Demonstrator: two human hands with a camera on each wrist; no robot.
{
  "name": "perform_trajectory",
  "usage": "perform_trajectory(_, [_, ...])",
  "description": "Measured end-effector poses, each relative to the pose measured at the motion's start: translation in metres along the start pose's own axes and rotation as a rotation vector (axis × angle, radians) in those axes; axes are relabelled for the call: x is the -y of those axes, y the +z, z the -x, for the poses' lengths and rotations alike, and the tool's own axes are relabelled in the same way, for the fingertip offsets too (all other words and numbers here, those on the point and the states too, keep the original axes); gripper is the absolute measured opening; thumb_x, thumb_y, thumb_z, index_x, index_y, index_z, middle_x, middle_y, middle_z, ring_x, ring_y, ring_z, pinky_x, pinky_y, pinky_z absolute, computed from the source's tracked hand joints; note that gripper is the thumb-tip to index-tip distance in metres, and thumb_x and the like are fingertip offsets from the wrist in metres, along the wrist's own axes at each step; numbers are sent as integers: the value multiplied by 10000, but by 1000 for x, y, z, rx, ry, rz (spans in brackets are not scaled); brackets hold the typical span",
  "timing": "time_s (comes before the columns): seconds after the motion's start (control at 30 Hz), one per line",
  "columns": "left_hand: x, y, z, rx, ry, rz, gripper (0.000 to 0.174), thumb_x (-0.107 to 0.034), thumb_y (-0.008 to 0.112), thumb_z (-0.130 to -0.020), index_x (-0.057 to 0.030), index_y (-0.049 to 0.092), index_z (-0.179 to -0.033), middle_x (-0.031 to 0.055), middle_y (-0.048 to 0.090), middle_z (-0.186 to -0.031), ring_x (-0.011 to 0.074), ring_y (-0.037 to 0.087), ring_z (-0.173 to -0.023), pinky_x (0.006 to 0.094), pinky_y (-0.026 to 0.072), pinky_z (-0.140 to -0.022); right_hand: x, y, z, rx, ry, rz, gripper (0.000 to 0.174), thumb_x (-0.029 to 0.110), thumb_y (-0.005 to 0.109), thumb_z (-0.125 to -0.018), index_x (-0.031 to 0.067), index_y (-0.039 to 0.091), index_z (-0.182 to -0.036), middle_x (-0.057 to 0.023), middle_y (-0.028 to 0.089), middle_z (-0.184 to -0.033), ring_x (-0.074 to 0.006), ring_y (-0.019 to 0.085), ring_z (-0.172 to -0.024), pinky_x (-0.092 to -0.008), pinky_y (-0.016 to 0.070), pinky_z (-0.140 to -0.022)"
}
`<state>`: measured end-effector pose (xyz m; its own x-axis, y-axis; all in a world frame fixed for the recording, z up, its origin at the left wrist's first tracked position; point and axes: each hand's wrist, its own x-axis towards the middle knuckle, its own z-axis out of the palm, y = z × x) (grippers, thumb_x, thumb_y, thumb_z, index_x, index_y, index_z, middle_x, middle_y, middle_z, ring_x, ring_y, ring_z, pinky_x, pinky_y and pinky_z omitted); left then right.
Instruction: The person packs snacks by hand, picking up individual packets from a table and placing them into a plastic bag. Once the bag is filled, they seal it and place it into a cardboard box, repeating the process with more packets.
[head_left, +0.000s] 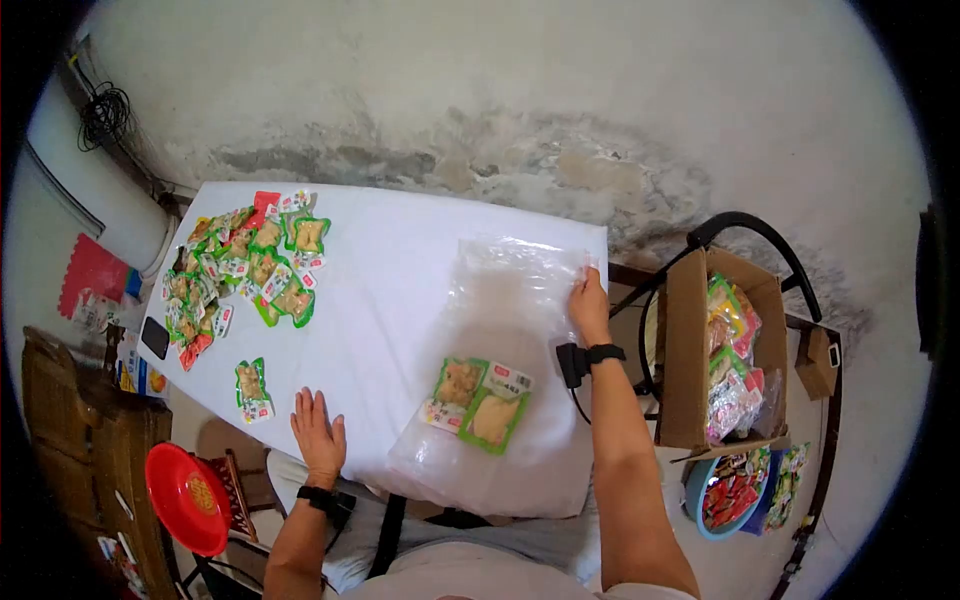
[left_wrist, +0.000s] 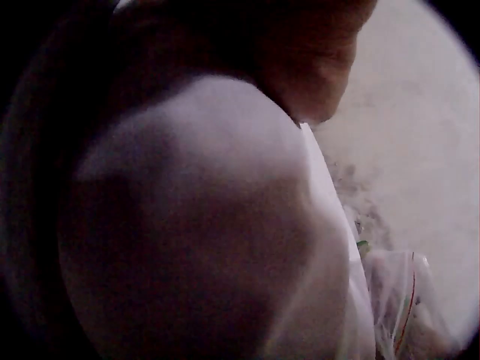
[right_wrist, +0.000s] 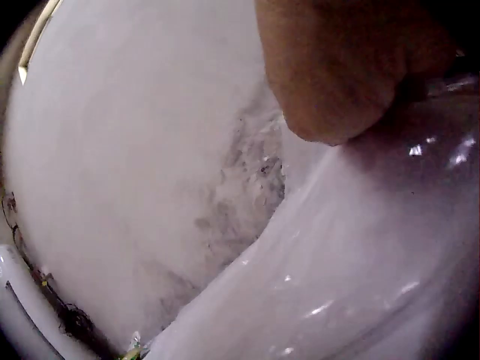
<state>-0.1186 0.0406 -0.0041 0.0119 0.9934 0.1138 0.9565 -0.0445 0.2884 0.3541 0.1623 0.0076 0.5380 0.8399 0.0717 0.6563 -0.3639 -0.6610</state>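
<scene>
A large clear plastic bag (head_left: 500, 285) lies spread over the right part of the white-covered table. My right hand (head_left: 590, 305) grips its far right corner, and in the right wrist view the shiny plastic (right_wrist: 337, 247) stretches out below that hand. Two green-edged food packets (head_left: 494, 418) lie side by side at the bag's near end, overlapping it in the head view. My left hand (head_left: 318, 435) rests with fingers extended at the table's near edge, holding nothing. Just left of it lies a single small green-edged packet (head_left: 251, 383). The left wrist view is dark, mostly white cloth (left_wrist: 225, 127).
Many similar packets (head_left: 265, 265) are heaped on the table's left side, beside a dark phone (head_left: 155, 338). To the right stands an open cardboard box (head_left: 685, 350) of packets, with a blue basin (head_left: 708, 528) below it. A red basin (head_left: 165, 490) sits at lower left.
</scene>
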Motion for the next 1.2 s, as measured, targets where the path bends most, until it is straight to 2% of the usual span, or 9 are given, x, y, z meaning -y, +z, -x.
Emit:
perform_trajectory(0.17, [2, 1, 0, 1, 0, 4, 570, -238, 530, -829, -38, 362, -1336, 186, 272, -1427, 350, 214, -1332, 524, 146, -1055, -2, -3, -2, -54, -56, 28, 399, 115, 472, -875, 25, 396, -1257, -282, 583, -991, -427, 570, -896, -465, 454, -764])
perform_trajectory(0.27, [1, -1, 0, 7, -8, 18, 572, -249, 527, -830, -38, 362, -1336, 182, 269, -1430, 349, 215, -1333, 522, 141, -1058, -4, -2, -7, -196, -159, 28, 433, 90, 471, -871, 39, 376, -1290, -270, 603, -877, -426, 577, -806, -468, 451, -740])
perform_trajectory(0.33, [3, 0, 1, 11, -16, 26, 574, -254, 526, -831, -38, 362, -1336, 180, 267, -1432, 348, 215, -1333, 520, 137, -1059, 10, -14, -7, -16, 39, 101, 472, 99, 509, -855, 25, 362, -1298, -268, 514, -1164, -399, 520, -1040, -463, 441, -817])
perform_trajectory(0.43, [5, 2, 2, -13, 9, 31, 569, -258, 523, -831, -35, 368, -1331, 181, 270, -1430, 347, 214, -1333, 521, 136, -1059, 17, -18, -3, -10, -54, 455, 513, 104, 537, -835, 39, 361, -1313, -235, 390, -1322, -382, 409, -1180, -479, 412, -861])
perform_trajectory(0.47, [4, 0, 1, -4, 0, 38, 565, -258, 522, -831, -33, 371, -1326, 182, 270, -1430, 347, 213, -1333, 521, 136, -1059, 7, -9, -6, -81, -148, 512, 569, 157, 582, -812, 44, 360, -1324, -209, 272, -1407, -372, 275, -1277, -520, 355, -928])
perform_trajectory(0.5, [2, 0, 0, 4, -10, 44, 561, -258, 521, -831, -31, 375, -1322, 182, 270, -1429, 347, 212, -1333, 521, 136, -1059, 18, -9, -4, -82, -157, 514, 569, 157, 582, -812, 44, 360, -1324, -209, 272, -1407, -372, 275, -1277, -520, 355, -928])
perform_trajectory(0.57, [1, -2, 0, 7, -20, 52, 559, -261, 524, -830, -30, 380, -1318, 183, 271, -1428, 348, 212, -1332, 525, 137, -1057, 61, -5, 12, -120, -561, 444, 641, 237, 620, -793, 60, 344, -1344, -225, 274, -1403, -383, 251, -1298, -567, 280, -983])
perform_trajectory(0.73, [4, 3, 1, 14, 1, 34, 552, -276, 534, -829, -33, 396, -1305, 183, 284, -1419, 353, 221, -1327, 546, 154, -1044, 118, 47, 17, 290, -762, 395, 677, 417, 587, -800, 140, 340, -1366, -165, 207, -1454, -381, 132, -1349, -616, 162, -1019])
perform_trajectory(1.2, [0, -10, 0, 44, -57, 79, 545, -308, 536, -842, -54, 403, -1305, 186, 286, -1412, 346, 229, -1322, 537, 190, -1038, 90, 86, 3, 483, -683, 511, 710, 414, 574, -804, 127, 297, -1391, -150, 137, -1481, -374, 68, -1361, -657, 90, -1005])
